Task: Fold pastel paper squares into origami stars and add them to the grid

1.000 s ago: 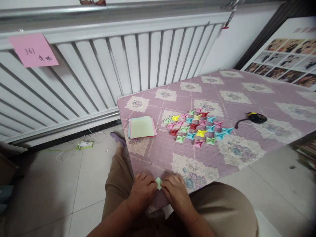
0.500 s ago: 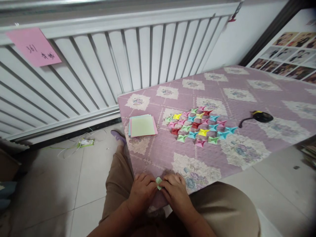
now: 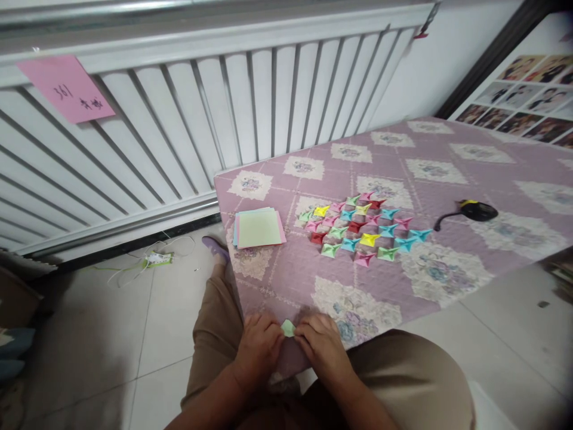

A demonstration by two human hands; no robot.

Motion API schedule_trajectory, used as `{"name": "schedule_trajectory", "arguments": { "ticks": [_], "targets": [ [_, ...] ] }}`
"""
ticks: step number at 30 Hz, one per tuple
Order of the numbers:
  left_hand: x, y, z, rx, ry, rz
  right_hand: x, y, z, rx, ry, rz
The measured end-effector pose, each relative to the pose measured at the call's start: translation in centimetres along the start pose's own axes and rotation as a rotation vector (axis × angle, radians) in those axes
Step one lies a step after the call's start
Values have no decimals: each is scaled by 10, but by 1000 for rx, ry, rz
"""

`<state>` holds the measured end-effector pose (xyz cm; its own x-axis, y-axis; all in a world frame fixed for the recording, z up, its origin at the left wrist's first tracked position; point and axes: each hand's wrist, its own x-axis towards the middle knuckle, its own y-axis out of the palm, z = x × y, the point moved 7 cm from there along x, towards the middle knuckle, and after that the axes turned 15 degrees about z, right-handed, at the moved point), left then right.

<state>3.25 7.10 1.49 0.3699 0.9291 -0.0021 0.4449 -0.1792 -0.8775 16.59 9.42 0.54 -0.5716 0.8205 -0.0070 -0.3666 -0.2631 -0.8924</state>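
A small folded piece of light green paper (image 3: 287, 328) is held at the near edge of the table. My left hand (image 3: 261, 339) pinches its left side, and my right hand (image 3: 321, 340) pinches the right side. The fingers of both hands are closed, and they partly cover the paper. Beyond them, to the left, lies a stack of square paper sheets (image 3: 258, 228) with pale green on top and pink and blue edges showing. Several folded paper pieces (image 3: 357, 227) in red, pink, yellow, green and blue stand in rows further up the table.
The table has a purple flowered cloth (image 3: 299, 286). A black object with a thin arm (image 3: 478, 210) lies at the right. Behind the table runs a white radiator (image 3: 259, 101) bearing a pink note (image 3: 67, 89). A power strip with cables (image 3: 159, 258) is on the floor.
The green paper has changed shape between my fingers, now showing a flat-bottomed, pointed outline instead of a tall diamond. My hands have shifted only slightly.
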Motion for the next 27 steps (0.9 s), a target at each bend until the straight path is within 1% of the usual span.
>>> {"name": "schedule_trajectory", "arguments": {
  "ticks": [6, 9, 13, 17, 24, 27],
  "targets": [
    [3, 4, 3, 7, -55, 44, 6, -3, 0, -75, 50, 58],
    [8, 6, 7, 27, -117, 81, 9, -4, 1, -90, 60, 67],
    [17, 5, 11, 37, -198, 202, 11, -3, -1, -91, 106, 84],
    [24, 1, 11, 34, -240, 318, 13, -2, -3, -100, 170, 112],
    [31, -1, 11, 94, -273, 426, 17, -6, -1, -118, 221, 123],
    [33, -2, 12, 84, -286, 466, 19, -6, -1, -113, 224, 119]
  ]
}}
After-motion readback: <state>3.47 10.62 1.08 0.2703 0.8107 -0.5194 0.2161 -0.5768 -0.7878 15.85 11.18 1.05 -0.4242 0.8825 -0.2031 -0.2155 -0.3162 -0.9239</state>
